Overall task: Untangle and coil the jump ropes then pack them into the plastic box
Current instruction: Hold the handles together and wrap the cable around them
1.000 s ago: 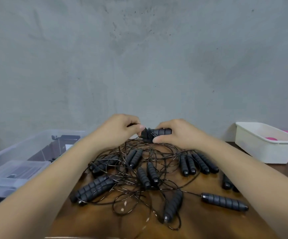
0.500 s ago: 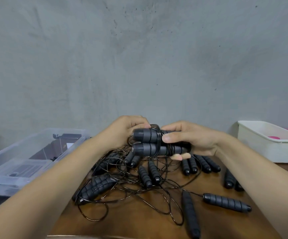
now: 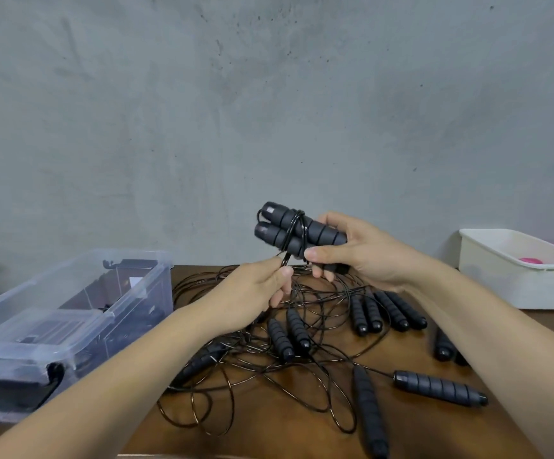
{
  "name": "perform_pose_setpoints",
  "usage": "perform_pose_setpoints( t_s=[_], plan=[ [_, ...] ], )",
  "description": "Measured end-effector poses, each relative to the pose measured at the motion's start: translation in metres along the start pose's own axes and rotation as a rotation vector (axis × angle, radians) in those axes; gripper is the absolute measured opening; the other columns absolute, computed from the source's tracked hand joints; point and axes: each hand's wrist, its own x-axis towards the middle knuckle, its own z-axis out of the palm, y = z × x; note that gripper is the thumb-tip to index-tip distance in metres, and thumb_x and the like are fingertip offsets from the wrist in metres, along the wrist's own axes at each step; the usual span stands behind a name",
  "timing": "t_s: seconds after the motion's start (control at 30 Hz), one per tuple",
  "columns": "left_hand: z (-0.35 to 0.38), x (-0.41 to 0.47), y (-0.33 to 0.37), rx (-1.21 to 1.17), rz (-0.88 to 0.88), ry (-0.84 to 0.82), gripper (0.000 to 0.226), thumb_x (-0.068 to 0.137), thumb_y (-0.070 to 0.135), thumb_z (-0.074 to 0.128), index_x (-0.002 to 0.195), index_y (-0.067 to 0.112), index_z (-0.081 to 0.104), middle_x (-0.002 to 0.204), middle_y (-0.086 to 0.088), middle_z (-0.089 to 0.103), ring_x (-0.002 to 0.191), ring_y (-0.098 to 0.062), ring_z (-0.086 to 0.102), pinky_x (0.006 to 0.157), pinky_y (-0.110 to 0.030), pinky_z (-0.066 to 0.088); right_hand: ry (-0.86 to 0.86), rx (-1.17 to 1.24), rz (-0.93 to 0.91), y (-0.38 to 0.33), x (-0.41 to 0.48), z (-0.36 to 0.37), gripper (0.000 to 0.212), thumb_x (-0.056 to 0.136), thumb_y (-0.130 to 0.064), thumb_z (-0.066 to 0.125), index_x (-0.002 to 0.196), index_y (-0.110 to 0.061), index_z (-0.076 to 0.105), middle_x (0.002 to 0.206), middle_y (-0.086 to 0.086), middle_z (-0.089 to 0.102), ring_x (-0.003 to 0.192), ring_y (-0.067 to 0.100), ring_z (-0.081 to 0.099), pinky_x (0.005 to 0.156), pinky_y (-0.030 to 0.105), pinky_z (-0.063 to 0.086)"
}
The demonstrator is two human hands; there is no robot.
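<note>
My right hand [image 3: 352, 253] grips two dark ribbed jump rope handles [image 3: 282, 230] side by side, lifted above the table, with black cord wound round them. My left hand [image 3: 255, 289] pinches that cord just below the handles. Under both hands lies a tangle of thin black rope [image 3: 269, 369] with several more dark handles [image 3: 385, 313] spread over the brown table [image 3: 285, 435]. The clear plastic box [image 3: 80, 309] stands at the left, open, with dark items inside.
A white plastic tub [image 3: 514, 270] sits at the far right with something pink inside and beside it. Two loose handles [image 3: 441, 389] lie near the front right. A grey concrete wall rises behind the table.
Both hands have lifted the pair of handles up out of the pile. My left hand has let go of the handles and now pinches the cord beneath them.
</note>
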Motion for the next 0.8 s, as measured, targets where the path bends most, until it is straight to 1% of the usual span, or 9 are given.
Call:
perform_pose_setpoints(
  t_s=[0.1, 0.2, 0.33, 0.4, 0.47, 0.53, 0.6, 0.7, 0.8],
  plan=[
    [-0.002, -0.004, -0.003, 0.114, 0.019, -0.005, 0.037, 0.113, 0.047, 0.038, 0.09, 0.027, 0.059, 0.075, -0.004, 0.063, 0.065, -0.01, 0.053, 0.066, -0.039, 0.049, 0.145, -0.161, -0.007, 0.005, 0.006, -0.002, 0.052, 0.099, -0.007, 0.075, 0.142, -0.014, 0.048, 0.079, 0.009, 0.073, 0.065, 0.021, 0.065, 0.067, 0.039, 0.054],
    [-0.01, -0.005, -0.002, 0.146, 0.014, -0.002, 0.038, 0.111, 0.049, 0.04, 0.086, 0.028, 0.058, 0.077, -0.007, 0.067, 0.061, -0.01, 0.055, 0.065, -0.043, 0.052, 0.199, -0.403, -0.051, 0.008, 0.013, -0.001, 0.075, 0.099, -0.013, 0.076, 0.156, -0.042, 0.038, 0.099, 0.008, 0.076, 0.066, 0.025, 0.07, 0.067, 0.038, 0.059],
    [-0.035, -0.003, 0.004, 0.283, 0.028, 0.011, 0.037, 0.11, 0.048, 0.043, 0.083, 0.027, 0.058, 0.069, 0.002, 0.064, 0.056, -0.008, 0.053, 0.064, -0.036, 0.049, 0.192, -0.678, -0.076, 0.01, 0.021, -0.004, 0.064, 0.098, -0.017, 0.075, 0.152, -0.041, 0.05, 0.119, -0.003, 0.073, 0.074, 0.021, 0.077, 0.077, 0.034, 0.061],
    [-0.043, -0.002, 0.008, 0.377, 0.045, 0.018, 0.04, 0.109, 0.05, 0.043, 0.08, 0.026, 0.056, 0.064, 0.002, 0.059, 0.056, -0.009, 0.05, 0.06, -0.033, 0.043, 0.167, -0.754, -0.052, 0.008, 0.022, 0.0, 0.064, 0.099, -0.02, 0.075, 0.154, -0.04, 0.049, 0.119, -0.005, 0.073, 0.069, 0.014, 0.076, 0.082, 0.033, 0.062],
    [-0.049, -0.001, 0.011, 0.401, 0.062, 0.03, 0.043, 0.109, 0.052, 0.043, 0.076, 0.027, 0.052, 0.06, 0.002, 0.055, 0.054, -0.009, 0.049, 0.056, -0.031, 0.04, 0.143, -0.805, -0.021, 0.002, 0.022, 0.006, 0.063, 0.099, -0.021, 0.074, 0.154, -0.039, 0.049, 0.109, -0.008, 0.073, 0.064, 0.01, 0.075, 0.076, 0.027, 0.061],
    [-0.056, 0.002, 0.012, 0.409, 0.086, 0.05, 0.043, 0.108, 0.052, 0.044, 0.074, 0.028, 0.052, 0.059, 0.003, 0.055, 0.054, -0.009, 0.05, 0.056, -0.032, 0.04, 0.078, -0.77, 0.048, -0.003, 0.023, 0.01, 0.061, 0.1, -0.02, 0.074, 0.154, -0.038, 0.052, 0.098, -0.01, 0.074, 0.064, 0.012, 0.074, 0.067, 0.025, 0.058],
    [-0.065, 0.006, 0.011, 0.431, 0.125, 0.076, 0.04, 0.107, 0.051, 0.048, 0.077, 0.027, 0.057, 0.057, 0.006, 0.055, 0.055, -0.008, 0.051, 0.057, -0.031, 0.039, -0.037, -0.621, 0.136, -0.005, 0.021, 0.011, 0.062, 0.1, -0.015, 0.074, 0.154, -0.037, 0.053, 0.093, -0.005, 0.076, 0.067, 0.017, 0.071, 0.061, 0.033, 0.056],
    [-0.073, 0.013, 0.007, 0.432, 0.19, 0.056, 0.032, 0.103, 0.052, 0.056, 0.084, 0.028, 0.064, 0.061, 0.005, 0.06, 0.056, -0.01, 0.049, 0.057, -0.034, 0.039, -0.224, -0.448, 0.193, -0.013, 0.008, 0.014, 0.062, 0.1, -0.009, 0.074, 0.155, -0.031, 0.053, 0.097, 0.003, 0.077, 0.07, 0.021, 0.067, 0.057, 0.033, 0.052],
    [-0.073, 0.015, 0.008, 0.287, 0.224, 0.008, 0.028, 0.1, 0.054, 0.064, 0.086, 0.029, 0.064, 0.072, -0.002, 0.064, 0.069, -0.024, 0.056, 0.067, -0.042, 0.047, -0.461, -0.267, 0.218, -0.025, -0.005, 0.021, 0.051, 0.103, -0.004, 0.068, 0.151, -0.017, 0.056, 0.088, 0.001, 0.076, 0.065, 0.017, 0.06, 0.059, 0.034, 0.044]
  ],
)
